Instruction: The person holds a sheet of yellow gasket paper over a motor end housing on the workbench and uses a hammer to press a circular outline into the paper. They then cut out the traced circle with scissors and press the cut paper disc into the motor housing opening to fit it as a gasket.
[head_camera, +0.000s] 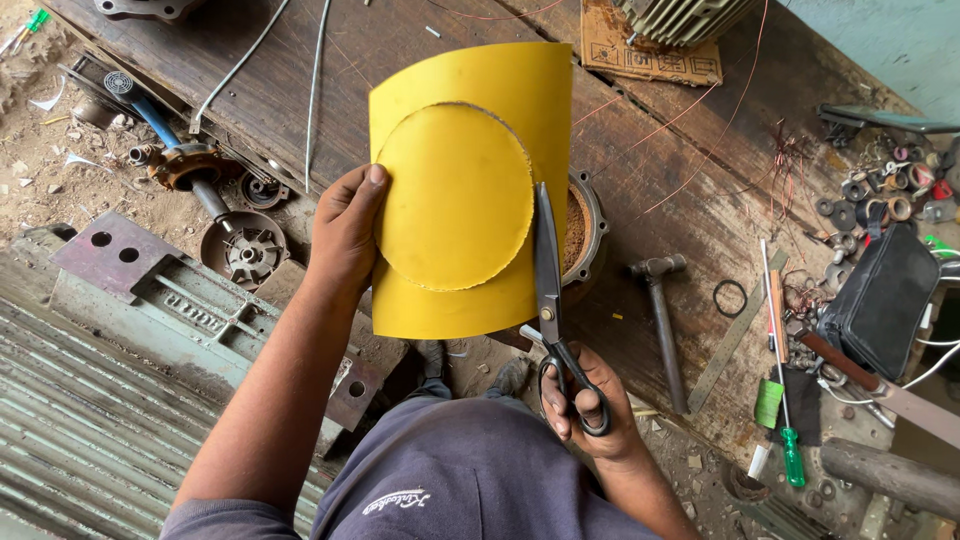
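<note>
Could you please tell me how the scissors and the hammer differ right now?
The scissors are gripped in the right hand, blades up along the yellow sheet; the hammer lies untouched on the wooden bench. The scissors have looped handles, the hammer one straight shaft. Both are dark metal.

Bare forearms, short-sleeved navy tee w/ small white chest print

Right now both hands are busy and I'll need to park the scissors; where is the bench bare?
Barest is the plank strip between the yellow sheet and the hammer, though thin copper wire crosses it higher up. Another patch lies left of the sheet, beside the metal rods. The right end is crowded: black pouch, washers, screwdriver.
</note>
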